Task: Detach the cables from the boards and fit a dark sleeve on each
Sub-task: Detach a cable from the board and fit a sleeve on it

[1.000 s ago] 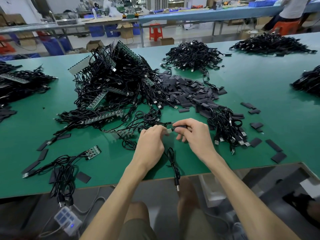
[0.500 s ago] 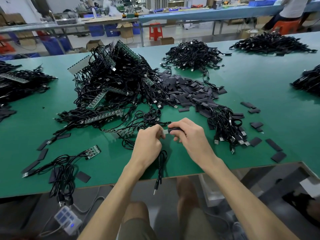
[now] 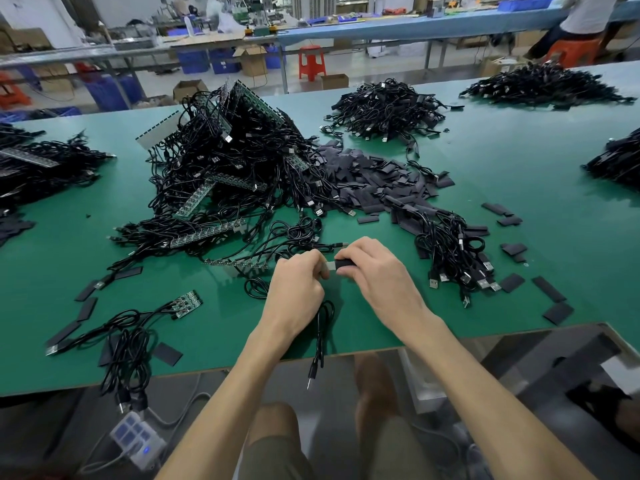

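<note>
At worktop's [image 3: 502, 313] front edge, left hand [image 3: 298, 289] pinches thin black cable [image 3: 320, 327] steady so right hand [image 3: 377, 271], gripping dark sleeve [image 3: 344, 263], can fit it

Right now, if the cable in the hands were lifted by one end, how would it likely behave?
Probably floppy: the cable droops in a loop below the left hand and its plug hangs past the table edge. Likely light: fingers alone pinch it. It may snag, given the tangled pile nearby.

Dangling cable [image 3: 312, 370] swung left, below left hand [image 3: 298, 287].
</note>
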The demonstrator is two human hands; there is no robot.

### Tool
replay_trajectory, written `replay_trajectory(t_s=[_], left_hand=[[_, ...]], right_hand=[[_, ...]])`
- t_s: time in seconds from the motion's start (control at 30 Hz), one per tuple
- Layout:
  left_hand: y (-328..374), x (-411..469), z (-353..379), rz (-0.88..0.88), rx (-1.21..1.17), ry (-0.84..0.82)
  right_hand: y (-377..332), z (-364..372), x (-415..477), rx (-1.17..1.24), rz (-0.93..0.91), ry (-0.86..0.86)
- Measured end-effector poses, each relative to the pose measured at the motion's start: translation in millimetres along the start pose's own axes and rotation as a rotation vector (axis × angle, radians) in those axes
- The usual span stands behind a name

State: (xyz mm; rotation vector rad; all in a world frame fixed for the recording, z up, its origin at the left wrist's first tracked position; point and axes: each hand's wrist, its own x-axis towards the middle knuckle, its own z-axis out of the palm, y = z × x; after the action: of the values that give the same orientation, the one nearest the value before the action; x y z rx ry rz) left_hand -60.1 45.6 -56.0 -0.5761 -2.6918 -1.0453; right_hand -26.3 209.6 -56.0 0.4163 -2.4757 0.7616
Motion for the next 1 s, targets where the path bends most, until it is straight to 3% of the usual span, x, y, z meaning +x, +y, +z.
replay_trajectory(t_s=[0.3,0.73,0.8,0.93,1.0], left_hand=[[6,-1,-3,-0.036,0.094,0.012],[-2,0,5,0.098,0.112,-0.032],[-3,0,6,0.099,0.054,-0.029],[-4,0,1,-0.013,-0.29,0.01],[-4,0,0,-0.006,-0.311,0.009]], right_hand=[[-2,0,-1,-0.056,-0.055,-0.003],[-1,0,-3,-0.051,-0.024,0.02],[1,0,-3,-0.048,-0.013,0.022],[3,2,-1,-0.059,-0.02,0.049],[3,3,-1,-0.064,-0.006,0.071]])
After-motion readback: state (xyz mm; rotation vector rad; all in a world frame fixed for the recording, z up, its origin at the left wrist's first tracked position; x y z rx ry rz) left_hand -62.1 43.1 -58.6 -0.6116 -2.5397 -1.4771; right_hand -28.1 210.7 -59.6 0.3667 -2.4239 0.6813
